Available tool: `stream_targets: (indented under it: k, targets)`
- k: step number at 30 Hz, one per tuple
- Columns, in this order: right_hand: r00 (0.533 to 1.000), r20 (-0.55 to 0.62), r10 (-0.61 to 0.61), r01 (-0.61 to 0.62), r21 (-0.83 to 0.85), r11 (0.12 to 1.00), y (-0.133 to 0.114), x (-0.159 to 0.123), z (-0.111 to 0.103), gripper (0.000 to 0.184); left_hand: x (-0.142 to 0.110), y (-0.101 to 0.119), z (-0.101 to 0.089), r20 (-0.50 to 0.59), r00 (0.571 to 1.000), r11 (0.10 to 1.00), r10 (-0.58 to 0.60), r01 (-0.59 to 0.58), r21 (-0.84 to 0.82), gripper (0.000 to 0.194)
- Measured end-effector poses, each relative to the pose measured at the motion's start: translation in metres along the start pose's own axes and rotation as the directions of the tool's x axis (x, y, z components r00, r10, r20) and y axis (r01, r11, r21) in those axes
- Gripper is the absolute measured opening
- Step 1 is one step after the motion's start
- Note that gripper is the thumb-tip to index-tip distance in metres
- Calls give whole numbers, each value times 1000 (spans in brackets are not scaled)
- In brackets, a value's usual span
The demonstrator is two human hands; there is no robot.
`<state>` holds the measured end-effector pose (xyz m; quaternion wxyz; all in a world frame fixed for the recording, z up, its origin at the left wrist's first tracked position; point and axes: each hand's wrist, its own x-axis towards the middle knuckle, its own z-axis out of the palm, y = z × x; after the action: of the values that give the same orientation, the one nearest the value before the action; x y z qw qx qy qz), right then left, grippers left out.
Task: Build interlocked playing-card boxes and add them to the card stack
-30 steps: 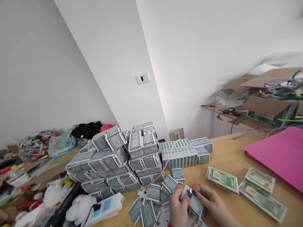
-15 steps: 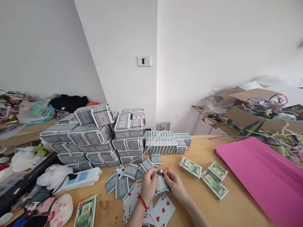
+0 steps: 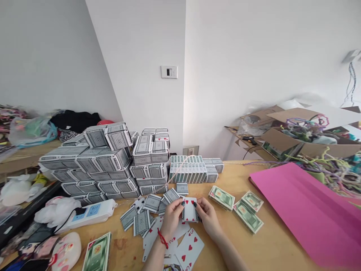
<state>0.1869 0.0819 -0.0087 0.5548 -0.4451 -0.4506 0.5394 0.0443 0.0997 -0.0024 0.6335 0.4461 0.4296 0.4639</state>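
Observation:
Between my two hands is a white playing card [image 3: 189, 211] with red hearts, face up. My left hand [image 3: 172, 217] pinches its left edge with the thumb on top, and a red string bracelet circles that wrist. On the card's right edge, the thumb of my right hand [image 3: 208, 215] presses, fingers curled behind. Whether more cards lie beneath it is hard to make out. Under and in front of my hands lie loose face-up cards, among them a three of hearts [image 3: 189, 248]. Several grey-backed folded cards [image 3: 141, 222] are heaped left of my left hand.
Grey blocks of folded cards [image 3: 105, 162] are stacked at the back left, beside a row of card boxes [image 3: 188, 169]. Green card packs [image 3: 222, 197] lie right of my hands, another green pack [image 3: 97, 253] front left. A pink sheet [image 3: 299, 214] and a white power strip [image 3: 90, 214] flank the table.
My view has levelled and swung slightly right. Both hands stay on the card, which now shows more of its hearts face as the thumbs have moved to its edges.

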Motion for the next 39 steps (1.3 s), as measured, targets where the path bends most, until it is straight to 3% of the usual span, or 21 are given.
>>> stream_targets:
  k: [5,10,18,24,32,39]
  targets:
    - [1000,-21,4,-5,-15,1000,-2,0,-6,37,-2,2,1,48,998,985,38,-45,166,34]
    - [997,16,70,-70,39,997,-7,-1,-7,32,-3,1,3,92,990,984,103,-115,136,30]
    - [986,-45,162,-156,120,980,2,0,-9,20,-11,6,5,46,990,950,137,-144,278,29]
    - [971,-60,230,-211,226,951,1,-2,-2,18,-14,7,8,97,982,967,160,-176,186,25]
    - [955,-15,296,-273,341,900,-3,-4,2,15,-13,2,7,37,980,952,195,-199,233,17]
    - [952,61,299,-296,423,856,0,-10,12,14,-11,2,8,-142,954,936,263,-216,278,14]
